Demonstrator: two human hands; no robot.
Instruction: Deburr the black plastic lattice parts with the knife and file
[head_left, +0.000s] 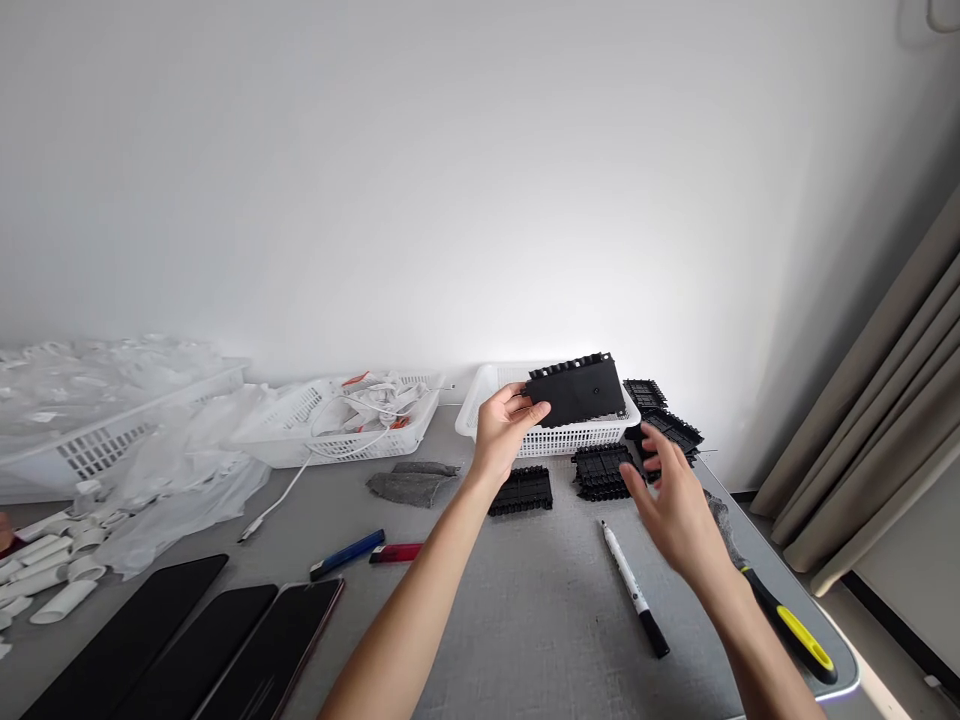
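Between the thumb and fingers of my left hand (pixel 504 425) is a flat black plastic panel (pixel 576 392) with a toothed upper edge. It is held up in front of the white basket (pixel 547 440), tilted, its smooth face toward me. My right hand (pixel 673 500) hangs with spread fingers and nothing in it, close to a stack of black ribbed plates (pixel 600 470). Another black ribbed plate (pixel 520 490) lies on the table below my left hand. More black plates (pixel 671 430) are piled right of the basket, partly hidden by my right hand.
A white marker (pixel 634 585) and a yellow-black handled tool (pixel 787 625) lie at the right. Grey cloth (pixel 412 484), blue (pixel 347 554) and red (pixel 395 553) box cutters and dark phones (pixel 274 650) lie left. Baskets with cables (pixel 367 405) and plastic bags (pixel 105 375) stand behind.
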